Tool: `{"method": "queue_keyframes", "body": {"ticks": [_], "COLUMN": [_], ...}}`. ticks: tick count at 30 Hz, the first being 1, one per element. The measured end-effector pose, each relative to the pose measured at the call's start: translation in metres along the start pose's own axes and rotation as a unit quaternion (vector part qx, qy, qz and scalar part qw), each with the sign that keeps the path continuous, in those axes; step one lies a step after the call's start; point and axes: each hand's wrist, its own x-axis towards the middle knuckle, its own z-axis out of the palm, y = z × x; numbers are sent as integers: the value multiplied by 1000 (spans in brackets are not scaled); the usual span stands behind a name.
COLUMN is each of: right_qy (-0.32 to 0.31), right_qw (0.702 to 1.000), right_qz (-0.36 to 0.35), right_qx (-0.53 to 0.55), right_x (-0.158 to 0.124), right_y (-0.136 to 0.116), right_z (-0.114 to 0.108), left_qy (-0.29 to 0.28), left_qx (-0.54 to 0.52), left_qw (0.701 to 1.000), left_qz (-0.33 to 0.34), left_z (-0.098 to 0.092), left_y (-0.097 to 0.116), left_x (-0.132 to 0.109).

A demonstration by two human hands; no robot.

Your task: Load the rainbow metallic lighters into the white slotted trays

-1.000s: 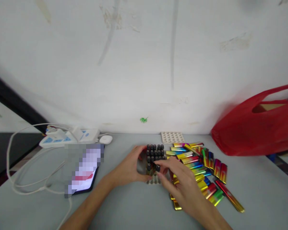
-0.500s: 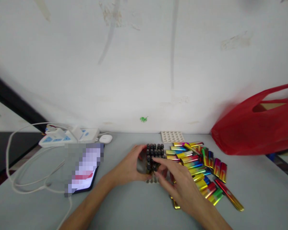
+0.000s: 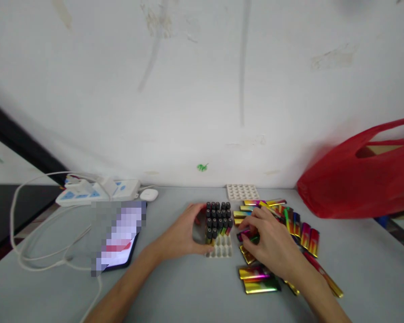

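A white grid tray (image 3: 224, 249) holds several upright black-tipped lighters (image 3: 218, 214); its nearest rows show bare holes. My left hand (image 3: 185, 231) curves round the left side of this group, thumb at the near corner and fingers at the far end, steadying it. Right of the tray, my right hand (image 3: 269, 240) is closed over the pile, thumb and fingers pinched on a magenta, dark-ended lighter (image 3: 244, 234). Shiny multicoloured lighters (image 3: 261, 286) lie flat around and beneath that hand, which covers part of the pile.
Against the wall lies a second white grid tray (image 3: 242, 192). A red bag (image 3: 353, 184) stands at the right. On the left are a phone (image 3: 121, 242), a power strip (image 3: 128, 190), a white earphone case (image 3: 149, 194) and looped white cables (image 3: 11, 224).
My right hand has moved from the upright lighters to the pile on the right, uncovering the tray's front rows. My left hand has stayed at the tray.
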Motion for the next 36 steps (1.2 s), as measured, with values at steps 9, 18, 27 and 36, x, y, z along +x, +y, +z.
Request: {"method": "queue_keyframes", "body": {"ticks": [9,18,27,36], "right_qy": [-44,-74,-44,118], "right_qw": [999,996,997,912], "right_qz": [-12,-35,-42,99], "right_qx": [7,32,44,380], "right_x": [3,4,3,5], "right_y": [13,12,-1,-7], "right_z": [-1,-2,4,3], "left_qy": [-11,-11,-14,-12], "left_qx": [9,8,10,14], "left_qw": [1000,1000,1000,1000], "left_qz": [-12,-12,-8,-15], "left_z": [-1,0,-1,0], "left_y": [1,1,1,-1], "left_x": [1,1,1,1]}}
